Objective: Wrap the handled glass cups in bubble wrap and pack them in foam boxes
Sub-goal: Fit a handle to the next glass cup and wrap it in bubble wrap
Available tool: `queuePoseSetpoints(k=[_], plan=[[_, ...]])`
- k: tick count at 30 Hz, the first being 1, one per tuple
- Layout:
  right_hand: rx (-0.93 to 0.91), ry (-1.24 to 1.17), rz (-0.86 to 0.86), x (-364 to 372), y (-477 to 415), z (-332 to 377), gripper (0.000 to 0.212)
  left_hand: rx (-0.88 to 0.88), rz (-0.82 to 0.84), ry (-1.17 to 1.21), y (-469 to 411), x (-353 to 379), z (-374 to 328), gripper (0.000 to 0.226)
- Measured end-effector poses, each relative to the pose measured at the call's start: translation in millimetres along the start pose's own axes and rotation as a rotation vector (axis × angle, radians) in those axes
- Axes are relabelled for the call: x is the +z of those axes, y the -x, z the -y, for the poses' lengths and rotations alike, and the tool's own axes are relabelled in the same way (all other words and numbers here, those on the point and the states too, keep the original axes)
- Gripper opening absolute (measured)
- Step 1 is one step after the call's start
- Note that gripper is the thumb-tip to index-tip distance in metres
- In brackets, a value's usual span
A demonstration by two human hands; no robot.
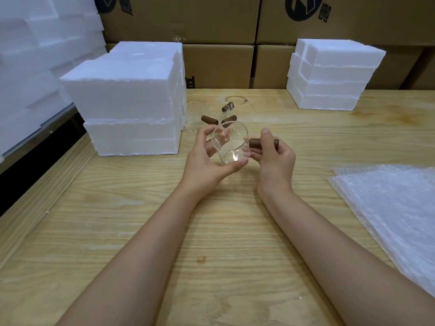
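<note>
I hold a clear glass cup (pixel 231 144) with a brown wooden handle (pixel 255 143) above the middle of the wooden table (pixel 141 220). My left hand (pixel 207 158) cups the glass body from the left and below. My right hand (pixel 273 156) grips the handle, thumb on top. Three more handled glass cups (pixel 219 114) stand just behind, near the foam. A stack of bubble wrap sheets (pixel 395 208) lies at the right. White foam boxes are stacked at the left (pixel 127 102) and at the back right (pixel 329 74).
Cardboard cartons (pixel 219 64) line the back of the table. More white foam (pixel 35 55) is piled at the far left, beyond the table's left edge. A dark gap (pixel 35 158) runs along that edge.
</note>
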State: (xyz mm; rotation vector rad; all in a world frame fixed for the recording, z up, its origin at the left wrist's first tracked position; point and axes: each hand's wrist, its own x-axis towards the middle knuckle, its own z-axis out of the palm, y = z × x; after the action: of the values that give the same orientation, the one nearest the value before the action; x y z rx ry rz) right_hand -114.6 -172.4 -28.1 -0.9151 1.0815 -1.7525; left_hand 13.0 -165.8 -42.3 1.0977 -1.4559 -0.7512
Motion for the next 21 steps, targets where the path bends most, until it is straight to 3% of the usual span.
queuePoseSetpoints(k=[4, 7, 13, 18, 21], plan=[[-0.030, -0.026, 0.068, 0.9, 2.5, 2.4, 0.036, -0.001, 0.007, 0.002, -1.1, 0.3, 3.6, 0.070], [-0.034, -0.065, 0.119, 1.8, 1.5, 2.7, 0.028, 0.027, -0.015, -0.059, -2.1, 1.1, 5.5, 0.069], [0.097, -0.234, 0.230, -1.0, -4.1, 3.2, 0.019, 0.169, -0.128, -0.220, 0.6, 3.6, 1.1, 0.072], [0.194, -0.245, 0.172, -3.7, -8.1, 2.9, 0.019, 0.263, -0.159, -0.401, 5.0, 4.8, -6.4, 0.073], [0.177, -0.104, 0.146, -5.7, -8.5, 2.8, 0.019, 0.223, -0.149, -0.471, 6.4, 3.4, -8.7, 0.075]])
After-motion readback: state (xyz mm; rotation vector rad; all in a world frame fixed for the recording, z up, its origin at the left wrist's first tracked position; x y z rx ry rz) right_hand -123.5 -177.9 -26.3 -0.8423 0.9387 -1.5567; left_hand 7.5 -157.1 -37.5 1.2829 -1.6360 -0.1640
